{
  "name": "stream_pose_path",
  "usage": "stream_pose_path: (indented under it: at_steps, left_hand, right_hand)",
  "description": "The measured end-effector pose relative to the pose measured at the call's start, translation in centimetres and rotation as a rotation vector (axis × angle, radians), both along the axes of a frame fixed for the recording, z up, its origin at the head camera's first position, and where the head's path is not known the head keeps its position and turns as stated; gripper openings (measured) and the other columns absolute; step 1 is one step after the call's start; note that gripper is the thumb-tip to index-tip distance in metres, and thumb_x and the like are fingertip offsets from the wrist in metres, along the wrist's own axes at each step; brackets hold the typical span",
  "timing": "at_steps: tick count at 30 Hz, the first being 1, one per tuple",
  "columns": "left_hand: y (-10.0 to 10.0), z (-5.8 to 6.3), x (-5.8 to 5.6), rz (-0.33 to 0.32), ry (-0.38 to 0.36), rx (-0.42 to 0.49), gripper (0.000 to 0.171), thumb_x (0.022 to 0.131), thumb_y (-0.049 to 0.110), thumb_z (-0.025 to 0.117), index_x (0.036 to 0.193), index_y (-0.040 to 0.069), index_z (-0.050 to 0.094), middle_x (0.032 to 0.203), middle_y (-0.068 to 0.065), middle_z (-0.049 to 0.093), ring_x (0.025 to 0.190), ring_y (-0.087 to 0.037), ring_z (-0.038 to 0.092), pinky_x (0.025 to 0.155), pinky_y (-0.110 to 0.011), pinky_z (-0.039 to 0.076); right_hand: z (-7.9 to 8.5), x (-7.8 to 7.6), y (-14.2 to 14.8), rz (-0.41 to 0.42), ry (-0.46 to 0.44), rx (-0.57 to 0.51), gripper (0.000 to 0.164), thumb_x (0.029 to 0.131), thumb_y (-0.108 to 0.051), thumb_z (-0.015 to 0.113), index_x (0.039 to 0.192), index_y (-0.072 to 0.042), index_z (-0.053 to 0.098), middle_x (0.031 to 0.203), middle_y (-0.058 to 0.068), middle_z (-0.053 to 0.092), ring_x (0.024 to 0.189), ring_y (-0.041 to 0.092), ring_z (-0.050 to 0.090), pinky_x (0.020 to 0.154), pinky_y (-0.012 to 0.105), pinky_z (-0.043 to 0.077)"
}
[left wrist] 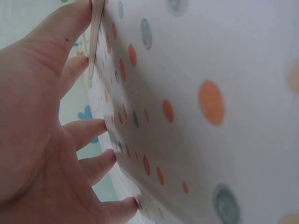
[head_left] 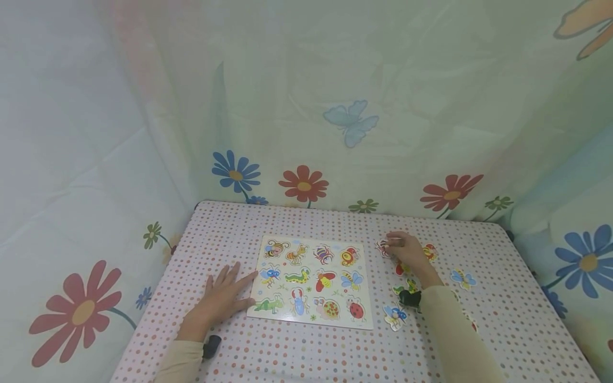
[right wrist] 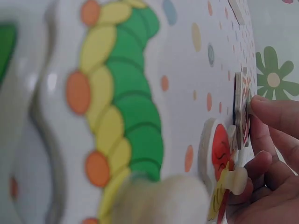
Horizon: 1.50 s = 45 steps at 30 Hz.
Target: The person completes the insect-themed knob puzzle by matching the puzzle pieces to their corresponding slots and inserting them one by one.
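A white puzzle board with rows of colourful insect pictures lies on the dotted table. My left hand is spread at its left side, thumb and index finger touching the edge; in the left wrist view, fingertips rest on the cloth. To the right of the board, my right hand pinches a spider puzzle piece, its fingers partly covering it. Seen from the right wrist, that piece lies nearly parallel to the table, beside a red-and-yellow piece with a pale knob.
Loose insect pieces lie around the right forearm: a caterpillar, a blue-winged insect, a dragonfly and a red-and-yellow one. Some are partly hidden by the arm. A flower-printed curtain hangs behind the table.
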<state>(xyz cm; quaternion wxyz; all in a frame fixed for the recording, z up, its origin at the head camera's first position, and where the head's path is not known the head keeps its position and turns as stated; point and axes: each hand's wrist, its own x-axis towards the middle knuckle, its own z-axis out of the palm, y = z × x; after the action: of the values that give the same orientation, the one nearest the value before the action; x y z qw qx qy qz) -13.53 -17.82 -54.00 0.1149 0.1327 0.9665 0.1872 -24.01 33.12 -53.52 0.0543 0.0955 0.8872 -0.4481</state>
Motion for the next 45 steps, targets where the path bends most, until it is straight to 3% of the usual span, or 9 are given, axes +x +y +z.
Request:
stream_pose_path:
  at_steps: [7, 12, 23, 33, 45]
  left_hand:
    - [0.0, 0.0, 0.1, 0.003, -0.004, 0.006, 0.07, 0.093, 0.05, 0.065, 0.155, 0.032, 0.039, 0.165, -0.018, 0.012, 0.149, -0.047, 0.005, 0.112, -0.072, -0.002]
    - [0.0, 0.1, 0.1, 0.004, -0.004, 0.007, 0.07, 0.093, 0.05, 0.066, 0.155, 0.031, 0.039, 0.165, -0.018, 0.012, 0.149, -0.047, 0.005, 0.112, -0.073, -0.001]
    - [0.1, 0.1, 0.1, 0.0, 0.0, -0.003, 0.07, 0.093, 0.05, 0.066, 0.155, 0.031, 0.039, 0.165, -0.018, 0.013, 0.148, -0.047, 0.006, 0.112, -0.073, -0.001]
    - [0.1, 0.2, 0.0, -0.002, 0.005, 0.003, 0.069, 0.093, 0.05, 0.065, 0.155, 0.03, 0.04, 0.165, -0.019, 0.013, 0.148, -0.048, 0.007, 0.112, -0.073, -0.001]
    - [0.2, 0.4, 0.1, 0.008, 0.0, -0.006, 0.069, 0.093, 0.05, 0.065, 0.155, 0.031, 0.04, 0.165, -0.018, 0.013, 0.148, -0.048, 0.007, 0.112, -0.073, -0.001]
  right_hand:
    - [0.7, 0.1, -0.7, 0.048, 0.017, 0.0, 0.047, 0.097, -0.013, 0.066, 0.14, -0.002, 0.052, 0.132, 0.027, 0.058, 0.117, 0.041, 0.059, 0.091, 0.048, 0.055]
    - [1.1, 0.1, -1.7, 0.116, 0.076, -0.022, 0.046, 0.096, -0.011, 0.068, 0.138, 0.0, 0.054, 0.126, 0.028, 0.061, 0.112, 0.041, 0.061, 0.087, 0.045, 0.056]
    - [1.9, 0.1, -5.4, 0.143, 0.115, -0.047, 0.043, 0.094, -0.007, 0.069, 0.135, 0.0, 0.057, 0.118, 0.024, 0.066, 0.105, 0.036, 0.064, 0.08, 0.037, 0.055]
    - [2.1, 0.0, -9.0, 0.194, 0.091, -0.154, 0.042, 0.095, -0.007, 0.069, 0.135, 0.0, 0.057, 0.117, 0.021, 0.066, 0.103, 0.033, 0.064, 0.082, 0.04, 0.055]
    - [1.6, -0.3, -12.9, 0.272, 0.105, -0.172, 0.037, 0.094, -0.005, 0.069, 0.129, 0.0, 0.061, 0.111, 0.016, 0.068, 0.093, 0.026, 0.065, 0.074, 0.031, 0.055]
